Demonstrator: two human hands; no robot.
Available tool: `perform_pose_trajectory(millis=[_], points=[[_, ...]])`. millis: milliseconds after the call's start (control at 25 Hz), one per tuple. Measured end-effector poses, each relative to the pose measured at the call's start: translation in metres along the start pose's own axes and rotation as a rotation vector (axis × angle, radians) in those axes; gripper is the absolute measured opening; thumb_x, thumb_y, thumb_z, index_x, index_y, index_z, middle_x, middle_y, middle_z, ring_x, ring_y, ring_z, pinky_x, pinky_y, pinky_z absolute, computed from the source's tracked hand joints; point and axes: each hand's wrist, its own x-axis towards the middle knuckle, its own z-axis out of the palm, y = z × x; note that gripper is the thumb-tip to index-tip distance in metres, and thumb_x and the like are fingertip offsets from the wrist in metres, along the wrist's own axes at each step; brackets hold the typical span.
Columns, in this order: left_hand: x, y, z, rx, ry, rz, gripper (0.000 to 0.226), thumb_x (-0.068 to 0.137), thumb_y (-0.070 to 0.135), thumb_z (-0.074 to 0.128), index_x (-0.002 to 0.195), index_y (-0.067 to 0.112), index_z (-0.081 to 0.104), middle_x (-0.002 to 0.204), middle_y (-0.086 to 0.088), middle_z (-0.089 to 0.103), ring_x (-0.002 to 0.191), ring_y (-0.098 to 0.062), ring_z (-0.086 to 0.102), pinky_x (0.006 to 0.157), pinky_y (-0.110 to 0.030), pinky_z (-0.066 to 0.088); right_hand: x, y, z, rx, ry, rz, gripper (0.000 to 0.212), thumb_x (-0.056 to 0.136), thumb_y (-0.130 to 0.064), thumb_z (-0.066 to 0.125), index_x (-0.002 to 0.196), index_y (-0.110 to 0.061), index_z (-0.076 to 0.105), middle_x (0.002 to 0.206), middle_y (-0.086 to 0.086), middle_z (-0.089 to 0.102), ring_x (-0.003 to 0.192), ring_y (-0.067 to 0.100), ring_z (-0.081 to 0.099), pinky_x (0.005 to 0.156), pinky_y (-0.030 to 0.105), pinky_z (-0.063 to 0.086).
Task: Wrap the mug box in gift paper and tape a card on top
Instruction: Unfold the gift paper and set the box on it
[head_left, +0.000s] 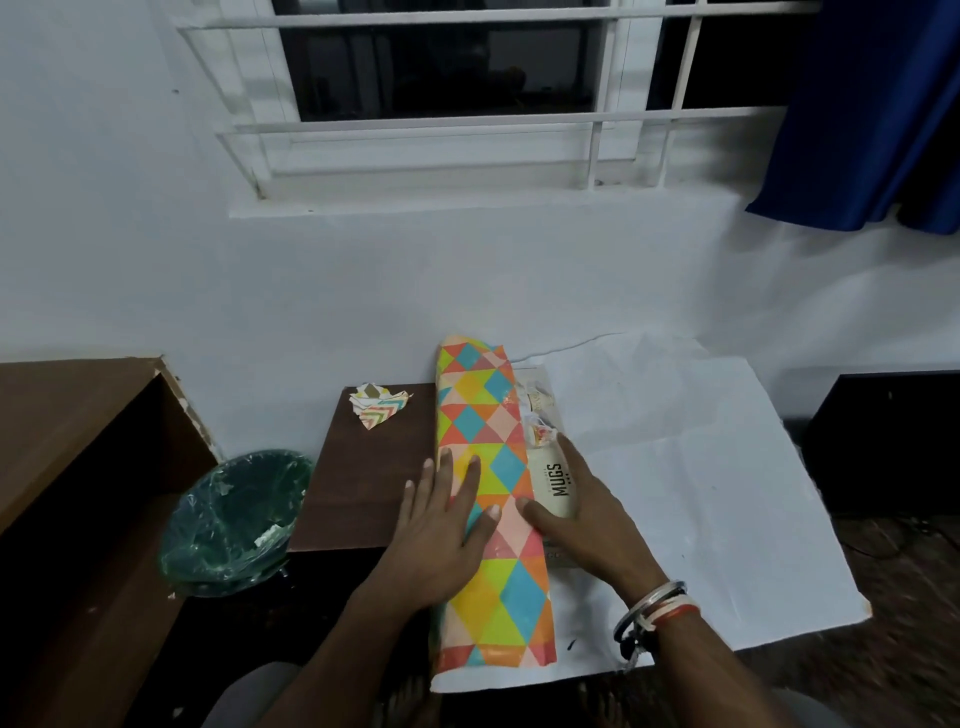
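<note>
Finding: the mug box (557, 480) lies lengthwise at mid-scene on the gift paper (478, 400), with its printed white face showing along the right of the coloured flap. That flap, in a triangle pattern, has been folded over the box from the left and covers part of its top. The sheet's white underside (701, 493) lies spread out to the right, not yet brought over.

Hands: your left hand (441, 525) lies flat on the coloured flap, fingers straight and spread, pressing it down and grasping nothing. Your right hand (589, 512) lies across the box, thumb on the flap's edge and fingers stretched along the box's right side. It reads as pressing rather than clutching. Bangles (655, 607) sit on that wrist.

Assessment: you are at the first wrap, early in the task. The ends are unfolded and no card is fixed.

Next move requires you to keep the flap pinned with the left hand, free the right, draw the white side over the box to overlap the flap, then tape the seam. No tape is visible.

Surroundings: a brown table (363, 473) carries the paper's left part. A chevron-patterned paper piece (378, 408) lies at the table's far edge, and whether it is the card cannot be told. A lined green bin (234, 519) stands to the left
</note>
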Motion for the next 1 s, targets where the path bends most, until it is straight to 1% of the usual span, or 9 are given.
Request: perform_pose_trajectory(millis=[160, 240, 320, 400, 480, 560, 720, 880, 1000], points=[[0.009, 0.006, 0.018, 0.094, 0.066, 0.015, 0.111, 0.07, 0.082, -0.034, 0.164, 0.031, -0.006, 0.17, 0.0, -0.021, 0.152, -0.026, -0.031, 0.117, -0.04, -0.024, 0.001, 0.001, 0.002, 0.051, 0.062, 0.053, 0.07, 0.081, -0.06, 0.077, 0.138, -0.04, 0.041, 0.114, -0.017, 0.061, 0.105, 0.013, 0.063, 0.09, 0.031, 0.054], [0.009, 0.011, 0.018, 0.158, 0.1, 0.028, 0.105, 0.08, 0.077, -0.031, 0.165, 0.027, 0.003, 0.172, -0.002, -0.009, 0.156, -0.026, -0.021, 0.12, -0.042, -0.023, -0.001, 0.001, 0.004, 0.047, 0.061, 0.034, 0.066, 0.081, -0.06, 0.077, 0.134, -0.04, 0.043, 0.115, -0.016, 0.063, 0.103, 0.01, 0.063, 0.08, 0.023, 0.052], [0.01, 0.019, 0.017, 0.246, 0.072, 0.029, 0.092, 0.097, 0.07, -0.013, 0.162, 0.019, 0.027, 0.169, -0.01, 0.02, 0.158, -0.029, 0.013, 0.127, -0.045, -0.006, -0.002, 0.0, 0.003, 0.036, 0.065, 0.007, 0.066, 0.082, -0.062, 0.074, 0.136, -0.039, 0.042, 0.119, -0.015, 0.065, 0.101, 0.008, 0.063, 0.072, 0.014, 0.045], [0.013, 0.026, 0.02, 0.261, 0.078, 0.002, 0.079, 0.105, 0.062, 0.008, 0.152, 0.014, 0.049, 0.157, -0.015, 0.046, 0.146, -0.033, 0.044, 0.123, -0.049, 0.023, -0.003, 0.0, 0.002, 0.01, 0.046, 0.012, 0.073, 0.087, -0.063, 0.068, 0.147, -0.037, 0.035, 0.13, -0.011, 0.064, 0.11, 0.014, 0.064, 0.077, 0.016, 0.046], [0.015, 0.033, 0.016, 0.253, 0.058, -0.021, 0.082, 0.101, 0.066, 0.01, 0.153, 0.015, 0.048, 0.156, -0.017, 0.047, 0.143, -0.035, 0.047, 0.117, -0.05, 0.036, -0.006, -0.001, -0.004, -0.026, -0.022, 0.044, 0.084, 0.093, -0.062, 0.06, 0.161, -0.032, 0.021, 0.141, -0.005, 0.06, 0.124, 0.02, 0.061, 0.092, 0.027, 0.048], [0.02, 0.041, 0.005, 0.317, 0.07, -0.019, 0.092, 0.092, 0.072, 0.0, 0.159, 0.02, 0.036, 0.161, -0.015, 0.04, 0.146, -0.033, 0.041, 0.117, -0.046, 0.036, -0.005, 0.002, -0.017, -0.043, -0.037, 0.053, 0.075, 0.095, -0.063, 0.056, 0.159, -0.032, 0.031, 0.141, -0.004, 0.062, 0.128, 0.02, 0.06, 0.1, 0.031, 0.046], [0.04, 0.058, -0.018, 0.402, 0.014, -0.043, 0.073, 0.101, 0.069, 0.016, 0.157, 0.028, 0.035, 0.155, -0.009, 0.04, 0.132, -0.031, 0.054, 0.102, -0.041, 0.047, 0.015, 0.038, -0.067, -0.082, 0.297, 0.121, 0.063, 0.093, -0.059, 0.063, 0.144, -0.024, 0.056, 0.138, 0.008, 0.063, 0.129, 0.026, 0.057, 0.106, 0.035, 0.042], [0.059, 0.068, -0.027, 0.521, -0.042, -0.061, 0.068, 0.101, 0.07, 0.023, 0.148, 0.028, 0.046, 0.142, -0.009, 0.049, 0.12, -0.028, 0.059, 0.094, -0.04, 0.049, 0.045, 0.106, -0.122, -0.04, 0.607, 0.302, 0.073, 0.089, -0.048, 0.073, 0.149, -0.015, 0.047, 0.142, 0.023, 0.053, 0.129, 0.042, 0.052, 0.109, 0.046, 0.04], [0.07, 0.068, -0.032, 0.511, -0.056, -0.071, 0.067, 0.1, 0.071, 0.024, 0.143, 0.03, 0.055, 0.13, -0.005, 0.057, 0.115, -0.023, 0.06, 0.094, -0.039, 0.049, 0.057, 0.154, -0.148, -0.006, 0.642, 0.425, 0.098, 0.082, -0.054, 0.078, 0.155, -0.006, 0.034, 0.152, 0.026, 0.044, 0.141, 0.043, 0.041, 0.115, 0.05, 0.034]])
